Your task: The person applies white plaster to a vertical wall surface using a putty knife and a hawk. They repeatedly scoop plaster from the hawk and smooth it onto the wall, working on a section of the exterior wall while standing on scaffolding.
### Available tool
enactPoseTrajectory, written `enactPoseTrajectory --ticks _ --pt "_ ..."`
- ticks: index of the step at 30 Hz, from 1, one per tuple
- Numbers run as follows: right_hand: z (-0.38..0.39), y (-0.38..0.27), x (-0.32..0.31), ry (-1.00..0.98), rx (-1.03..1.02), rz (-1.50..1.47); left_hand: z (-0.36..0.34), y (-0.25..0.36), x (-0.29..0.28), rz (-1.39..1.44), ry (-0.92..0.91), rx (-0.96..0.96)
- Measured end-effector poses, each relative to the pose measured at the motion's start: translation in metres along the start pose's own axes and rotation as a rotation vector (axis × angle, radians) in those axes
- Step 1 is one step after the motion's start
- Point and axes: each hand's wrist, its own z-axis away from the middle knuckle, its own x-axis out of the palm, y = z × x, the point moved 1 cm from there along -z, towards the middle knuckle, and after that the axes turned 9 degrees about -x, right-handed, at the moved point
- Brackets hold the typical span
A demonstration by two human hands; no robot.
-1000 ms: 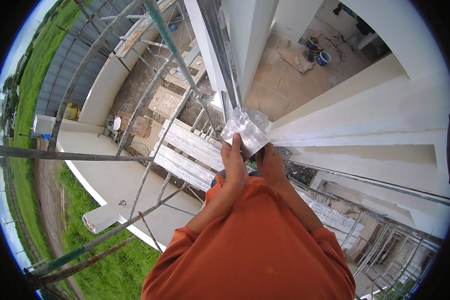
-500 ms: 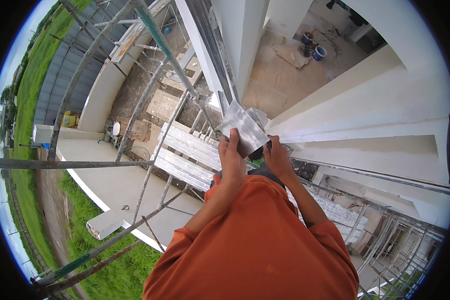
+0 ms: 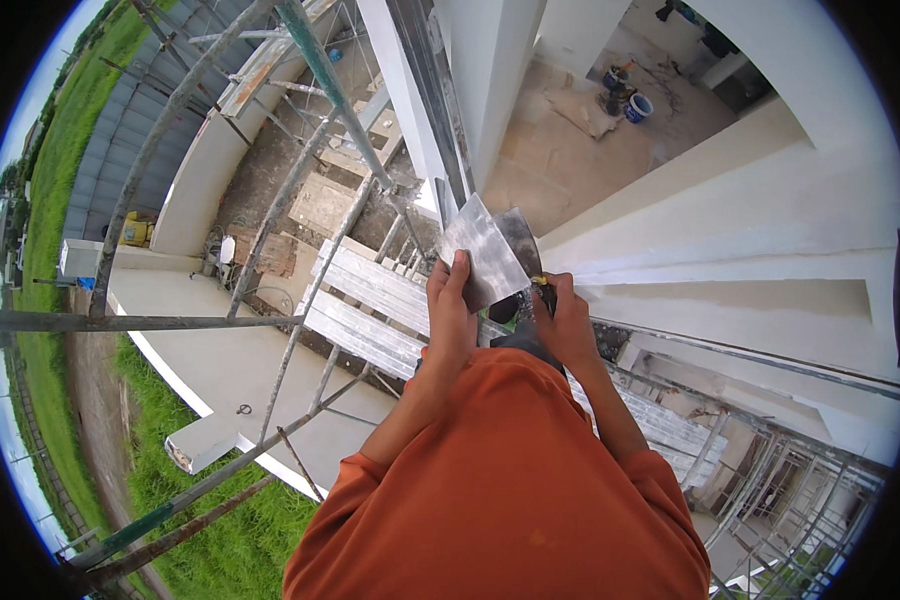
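Observation:
My left hand is closed on a flat, rectangular grey metal plate, its thumb lying on the plate's face. Whitish smears mark the metal. My right hand grips a putty knife by its dark handle, a bit of yellow showing near the blade. That blade points away from me, right beside the plate and partly behind it. Whether the two metal edges touch, I cannot tell. Both tools are held up in front of my orange shirt.
Scaffold pipes rise on the left, above metal planks. A white wall stands close on the right. Through an opening, buckets sit on a dusty floor. Grass lies far below, lower left.
The putty knife's blade has swung out to the right of the plate and shows more, its dark face visible. The plate has turned slightly more upright. Both hands keep their holds.

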Motion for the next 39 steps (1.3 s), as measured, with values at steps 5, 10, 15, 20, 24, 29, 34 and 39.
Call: enactPoseTrajectory --ticks 5,10,15,20,24,29,34,39 --pt "0.005 -0.026 -0.032 -0.049 0.016 -0.053 -0.022 0.01 -0.039 0.087 0.131 -0.119" --pt "0.001 -0.021 -0.034 -0.027 -0.046 0.074 -0.023 0.019 -0.037 0.003 -0.024 -0.219" --pt "-0.008 -0.03 -0.048 -0.11 -0.01 0.069 -0.022 0.029 -0.053 0.106 -0.022 -0.179" --pt "-0.008 -0.043 -0.042 -0.191 -0.013 0.015 -0.026 0.018 -0.057 0.073 0.044 -0.216" --pt "-0.015 -0.034 -0.025 -0.235 0.023 0.13 -0.015 0.031 -0.037 -0.063 -0.116 -0.189" --pt "-0.019 -0.035 -0.03 -0.182 0.007 0.055 -0.031 0.041 -0.058 0.145 0.043 -0.107" --pt "-0.021 -0.042 -0.033 -0.21 -0.051 0.062 -0.042 0.023 -0.069 0.133 0.088 -0.259" --pt "-0.024 -0.048 -0.033 -0.23 -0.028 0.051 -0.045 0.023 -0.071 0.144 0.076 -0.264"
